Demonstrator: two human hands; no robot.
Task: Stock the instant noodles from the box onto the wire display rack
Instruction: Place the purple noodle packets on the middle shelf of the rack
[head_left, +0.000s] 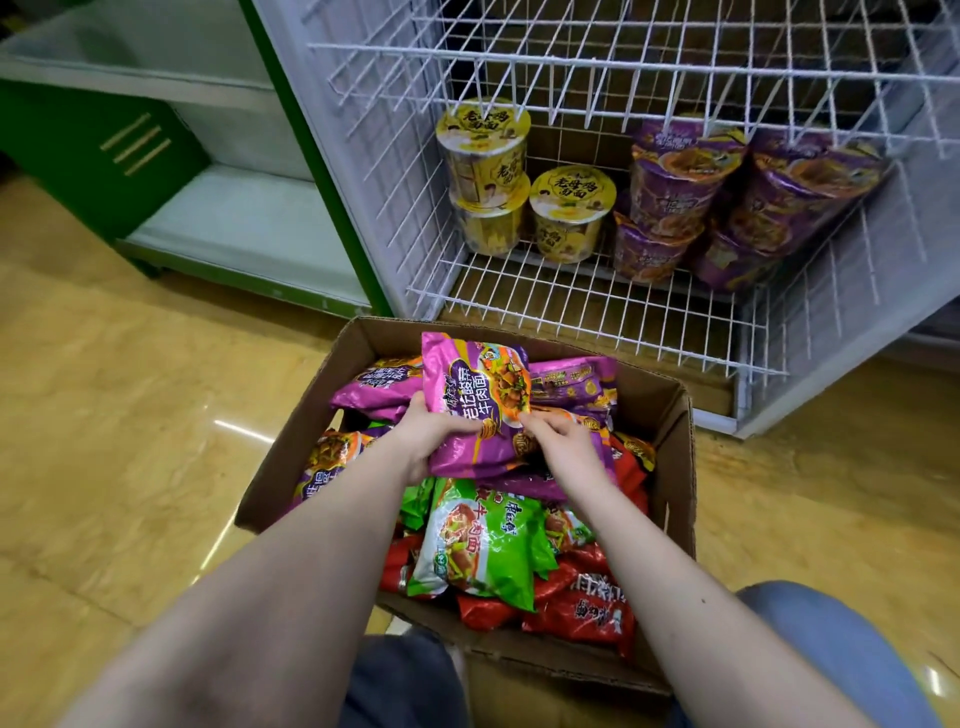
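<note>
While both hands hold one pack | left hand (426, 434) curls round the purple noodle packet (475, 395) at its 9 o'clock edge | right hand (563, 441) pinches its 4 o'clock corner | packet sits over the box (675, 415) | advice: keep it flat and aim for the wire rack (571, 312) at 12 o'clock.

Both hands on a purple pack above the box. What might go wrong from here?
1. The left hand and right hand grip the glossy purple noodle packet only near its lower end; it may slip into the brown cardboard box.
2. The stacked purple noodle cups on the white wire rack sit tilted; a nudge while shelving could topple them.
</note>
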